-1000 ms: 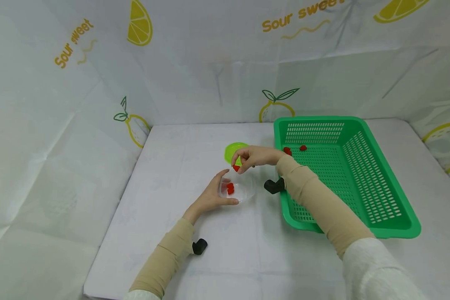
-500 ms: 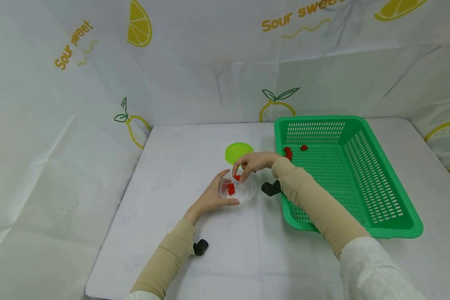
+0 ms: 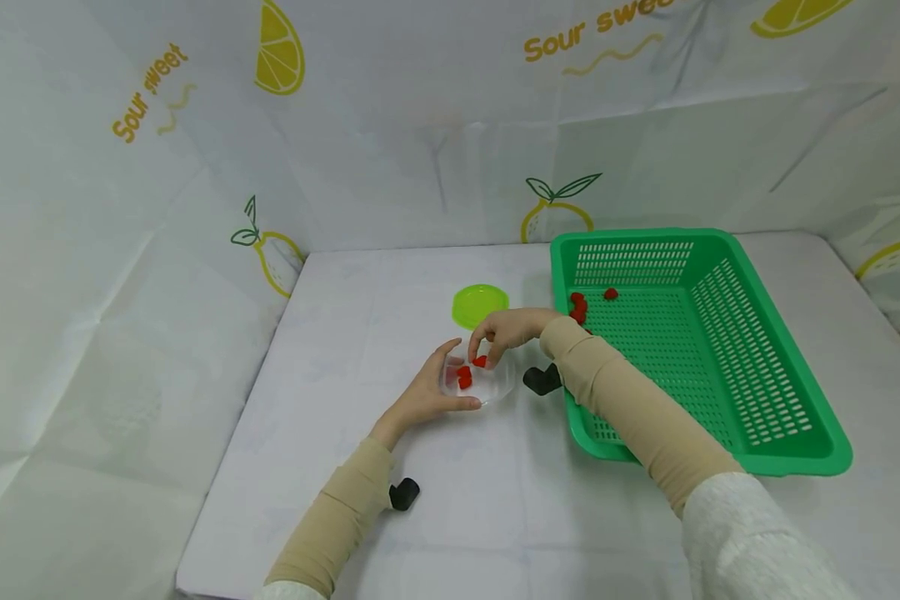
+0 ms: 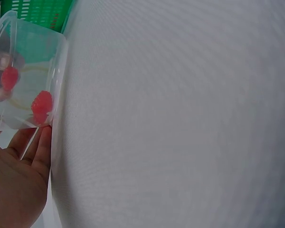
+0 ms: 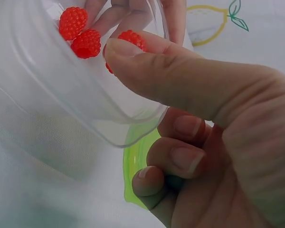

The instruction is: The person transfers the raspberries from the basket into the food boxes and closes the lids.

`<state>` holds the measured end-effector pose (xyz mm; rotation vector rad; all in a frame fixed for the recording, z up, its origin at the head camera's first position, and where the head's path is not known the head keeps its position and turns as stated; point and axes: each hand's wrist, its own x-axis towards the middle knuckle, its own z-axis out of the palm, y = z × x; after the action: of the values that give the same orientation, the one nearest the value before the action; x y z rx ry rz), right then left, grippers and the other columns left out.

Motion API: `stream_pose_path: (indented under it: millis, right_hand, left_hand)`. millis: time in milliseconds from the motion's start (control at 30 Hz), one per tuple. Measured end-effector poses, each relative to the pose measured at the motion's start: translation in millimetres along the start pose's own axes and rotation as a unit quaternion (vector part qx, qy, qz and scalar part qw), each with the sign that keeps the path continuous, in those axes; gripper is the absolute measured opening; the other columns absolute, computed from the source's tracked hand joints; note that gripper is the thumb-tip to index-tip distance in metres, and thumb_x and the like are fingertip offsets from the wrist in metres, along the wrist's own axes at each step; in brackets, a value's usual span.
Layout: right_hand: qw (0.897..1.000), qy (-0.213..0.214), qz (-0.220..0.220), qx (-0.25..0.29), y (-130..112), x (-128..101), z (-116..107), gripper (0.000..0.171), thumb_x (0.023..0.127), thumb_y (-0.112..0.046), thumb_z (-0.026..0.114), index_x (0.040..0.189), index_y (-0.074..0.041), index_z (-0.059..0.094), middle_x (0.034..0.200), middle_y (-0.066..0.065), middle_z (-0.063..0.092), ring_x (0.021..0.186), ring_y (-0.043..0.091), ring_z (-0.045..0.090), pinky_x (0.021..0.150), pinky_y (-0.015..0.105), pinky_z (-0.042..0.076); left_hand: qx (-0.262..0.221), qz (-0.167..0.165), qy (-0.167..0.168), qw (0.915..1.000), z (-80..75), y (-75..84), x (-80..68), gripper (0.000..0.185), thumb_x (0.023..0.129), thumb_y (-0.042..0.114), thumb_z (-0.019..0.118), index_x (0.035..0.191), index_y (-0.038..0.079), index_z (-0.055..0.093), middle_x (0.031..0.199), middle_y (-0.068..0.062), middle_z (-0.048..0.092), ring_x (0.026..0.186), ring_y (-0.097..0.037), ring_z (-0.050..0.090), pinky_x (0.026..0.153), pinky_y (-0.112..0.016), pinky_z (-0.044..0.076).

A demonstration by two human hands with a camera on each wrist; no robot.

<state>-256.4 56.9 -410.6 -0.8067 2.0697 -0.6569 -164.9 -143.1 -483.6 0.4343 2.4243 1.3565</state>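
Main change over the last second: the right hand (image 3: pixel 512 327) has dropped from above the far rim of the clear plastic tub (image 3: pixel 501 385) to inside its mouth. Thumb and index finger pinch one raspberry (image 5: pixel 133 39), not yet released; the other fingers curl in below the thumb, outside the tub wall. We cannot tell whether the berry touches the tub floor.

The left hand (image 3: pixel 423 396) is where we note it a second ago, gripping the tub's near-left side, fingers round the far side and thumb along the near one. Two raspberries (image 5: pixel 86 43) lie together in the tub, close to the left hand's fingers. We read the lowering as a third berry reaching them, the placing nearly complete but for the letting go.

Just beyond the right hand, the lime-green lid (image 3: pixel 480 306) lies apart from the tub. To the right hand's right, under its forearm, stands the green basket (image 3: pixel 783 367); more raspberries (image 3: pixel 611 293) sit there, near the wrist, so we judge the filling unfinished.
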Motion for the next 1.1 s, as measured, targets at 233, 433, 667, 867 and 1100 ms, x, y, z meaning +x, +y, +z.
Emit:
stream_pose_path:
  millis: [233,433,667,867,1100]
  right_hand:
    - [1.000,0.003,0.001,-0.010,1.3,1.2,0.3,0.027,0.082,-0.008,0.066,0.108,-0.014,0.068,0.078,0.001,0.038,0.074,0.015,0.035,0.058,0.022,0.028]
    - [1.000,0.007,0.011,-0.016,0.6,-0.9,0.3,0.029,0.082,-0.007,0.065,0.109,-0.016,0.068,0.085,0.003,0.044,0.081,0.016,0.038,0.061,0.022,0.031]
    - [0.999,0.009,0.021,-0.022,-0.1,-0.4,0.3,0.028,0.083,-0.008,0.063,0.109,-0.018,0.067,0.085,0.004,0.043,0.085,0.017,0.039,0.065,0.023,0.032]
    - [1.000,0.017,0.017,-0.020,-3.0,-1.6,-0.4,0.028,0.084,-0.013,0.063,0.112,-0.017,0.065,0.077,-0.001,0.035,0.077,0.016,0.037,0.059,0.023,0.029]
    - [0.999,0.034,-0.013,0.003,-7.8,-12.4,-4.9,0.029,0.084,-0.017,0.066,0.113,-0.017,0.065,0.069,-0.001,0.035,0.063,0.014,0.034,0.056,0.023,0.028]
  left_hand:
    - [0.004,0.000,0.003,1.0000,0.1,0.3,-0.2,0.103,0.067,0.045,0.080,0.147,0.025,0.018,0.136,-0.003,0.047,0.131,-0.022,0.039,0.110,-0.052,0.030]
    - [0.008,-0.001,0.006,0.9999,0.9,-0.8,0.6,0.102,0.067,0.046,0.080,0.147,0.027,0.018,0.135,-0.002,0.047,0.131,-0.021,0.039,0.110,-0.051,0.030]
    - [0.011,0.002,0.008,0.9999,1.0,-1.5,0.8,0.103,0.067,0.046,0.080,0.147,0.026,0.018,0.135,-0.003,0.048,0.130,-0.022,0.040,0.111,-0.050,0.029]
    - [0.003,0.002,0.006,1.0000,0.6,-0.7,0.2,0.102,0.068,0.044,0.080,0.147,0.027,0.018,0.136,-0.004,0.047,0.130,-0.022,0.040,0.110,-0.050,0.030]
    - [-0.006,0.003,0.001,1.0000,0.0,-0.4,-0.4,0.103,0.067,0.045,0.080,0.147,0.027,0.018,0.137,-0.004,0.046,0.131,-0.022,0.039,0.111,-0.051,0.029]
